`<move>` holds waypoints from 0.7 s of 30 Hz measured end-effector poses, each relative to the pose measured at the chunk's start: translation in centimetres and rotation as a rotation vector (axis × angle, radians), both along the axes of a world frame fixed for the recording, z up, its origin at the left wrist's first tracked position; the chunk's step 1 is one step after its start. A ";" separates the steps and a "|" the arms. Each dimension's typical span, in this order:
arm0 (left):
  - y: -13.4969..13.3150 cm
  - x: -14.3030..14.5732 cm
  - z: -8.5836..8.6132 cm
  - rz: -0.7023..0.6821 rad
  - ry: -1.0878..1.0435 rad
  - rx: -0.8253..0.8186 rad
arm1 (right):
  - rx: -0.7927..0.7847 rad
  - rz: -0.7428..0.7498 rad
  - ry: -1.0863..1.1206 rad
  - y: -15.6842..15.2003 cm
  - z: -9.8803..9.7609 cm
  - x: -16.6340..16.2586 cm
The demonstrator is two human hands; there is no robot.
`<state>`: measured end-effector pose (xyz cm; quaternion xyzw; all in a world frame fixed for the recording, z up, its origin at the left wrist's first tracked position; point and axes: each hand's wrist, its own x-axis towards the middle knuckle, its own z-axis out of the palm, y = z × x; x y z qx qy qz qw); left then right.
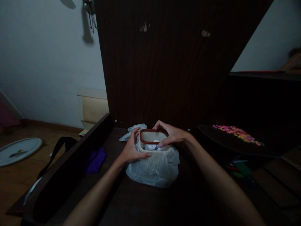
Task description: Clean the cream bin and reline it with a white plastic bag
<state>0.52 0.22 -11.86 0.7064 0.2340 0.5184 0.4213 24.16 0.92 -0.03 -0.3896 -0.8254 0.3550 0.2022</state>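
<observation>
A small white bin (141, 147) stands on the dark wooden surface, a thin whitish plastic bag (152, 169) draped loosely over its outside. At its mouth sits a brown rounded-rectangular rim ring (143, 141), tilted, its back edge raised. Crumpled white paper (151, 146) shows inside. My left hand (132, 149) clasps the bin's left side through the bag, thumb along the front edge and fingers at the back. With thumb and fingers at its right end, my right hand (172, 134) grips the ring. The fingertips at the back are partly hidden.
Behind the bin rises a tall dark board (164, 78). A raised side board (70, 163) runs along the left, near a purple cloth (96, 160). Small colourful pieces (237, 133) lie on a dark shelf at right. A white oval lid-like object (21, 150) rests on the floor.
</observation>
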 end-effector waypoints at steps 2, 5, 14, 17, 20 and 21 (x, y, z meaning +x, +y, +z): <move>-0.1 0.0 0.0 0.019 0.005 0.012 | 0.073 -0.005 -0.040 -0.2 -0.1 -0.1; 0.0 0.0 -0.1 0.050 -0.002 0.048 | 0.127 0.011 -0.051 -0.4 -0.4 0.0; 0.1 -0.2 -0.1 0.076 0.047 0.052 | 0.191 0.039 0.105 -0.4 -0.2 0.1; 0.1 -0.2 -0.2 0.067 0.046 0.044 | 0.269 -0.042 0.092 -0.8 0.6 0.6; 0.0 -0.2 -0.4 0.047 0.024 0.043 | 0.356 -0.173 0.029 -1.4 1.0 1.9; 0.0 -0.2 -0.4 0.043 0.022 0.040 | 0.371 -0.223 0.012 -1.6 1.0 2.6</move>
